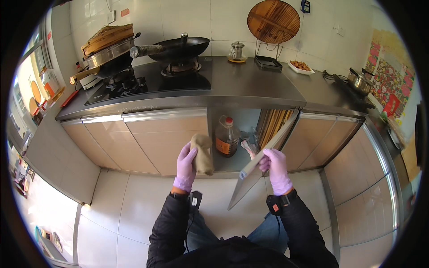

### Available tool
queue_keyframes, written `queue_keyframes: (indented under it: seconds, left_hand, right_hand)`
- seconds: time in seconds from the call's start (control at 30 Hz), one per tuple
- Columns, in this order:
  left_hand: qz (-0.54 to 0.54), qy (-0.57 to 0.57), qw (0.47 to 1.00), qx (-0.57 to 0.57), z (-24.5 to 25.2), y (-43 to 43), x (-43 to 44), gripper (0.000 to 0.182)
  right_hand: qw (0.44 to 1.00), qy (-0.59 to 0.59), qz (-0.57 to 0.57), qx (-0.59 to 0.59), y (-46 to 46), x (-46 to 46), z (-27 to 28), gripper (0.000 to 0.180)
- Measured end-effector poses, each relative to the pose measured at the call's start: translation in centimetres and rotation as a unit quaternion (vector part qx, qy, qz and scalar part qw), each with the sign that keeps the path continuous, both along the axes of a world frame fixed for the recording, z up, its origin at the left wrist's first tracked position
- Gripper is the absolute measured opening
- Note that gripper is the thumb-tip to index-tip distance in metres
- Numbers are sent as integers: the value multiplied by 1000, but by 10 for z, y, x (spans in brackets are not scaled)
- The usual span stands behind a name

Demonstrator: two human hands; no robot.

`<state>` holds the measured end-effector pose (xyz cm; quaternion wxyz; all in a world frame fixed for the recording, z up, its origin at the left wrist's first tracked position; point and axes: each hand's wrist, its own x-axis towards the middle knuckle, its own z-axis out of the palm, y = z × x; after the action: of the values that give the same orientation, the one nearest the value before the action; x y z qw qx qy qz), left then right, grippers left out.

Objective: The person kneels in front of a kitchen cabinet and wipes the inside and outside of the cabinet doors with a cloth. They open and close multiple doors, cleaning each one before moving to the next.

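Both hands wear thin purple gloves. My left hand (186, 163) grips a folded tan cloth (202, 154) in front of the lower cabinets. My right hand (274, 164) holds the edge of a cabinet door (258, 160), which stands swung out toward me. Inside the cabinet, a large plastic bottle (227, 139) with a red cap and an orange label stands between the two hands. Beside it lies a clear plastic bag with something pinkish-white (248, 147). Slatted wooden material (273, 124) leans at the cabinet's right side, partly behind the door.
Above is a steel counter (248, 82) with a wok (182, 48) on a gas hob, stacked bamboo steamers (107, 38), a glass teapot (237, 53), a tray of brown food (300, 66) and a steel pot (360, 82). Closed cabinets (363, 187) flank the right side.
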<state>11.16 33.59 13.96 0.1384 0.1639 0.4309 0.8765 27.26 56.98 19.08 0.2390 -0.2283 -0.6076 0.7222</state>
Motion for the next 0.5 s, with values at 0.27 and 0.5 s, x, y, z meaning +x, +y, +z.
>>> queue_keyframes:
  seconds: [0.27, 0.5]
  left_hand:
    - [53, -163, 979, 111, 32, 134, -71, 21]
    - [245, -175, 943, 139, 34, 185, -101, 20]
  right_hand:
    - [995, -16, 100, -15, 49, 65, 5, 20]
    - [994, -7, 104, 17, 85, 109, 2, 17]
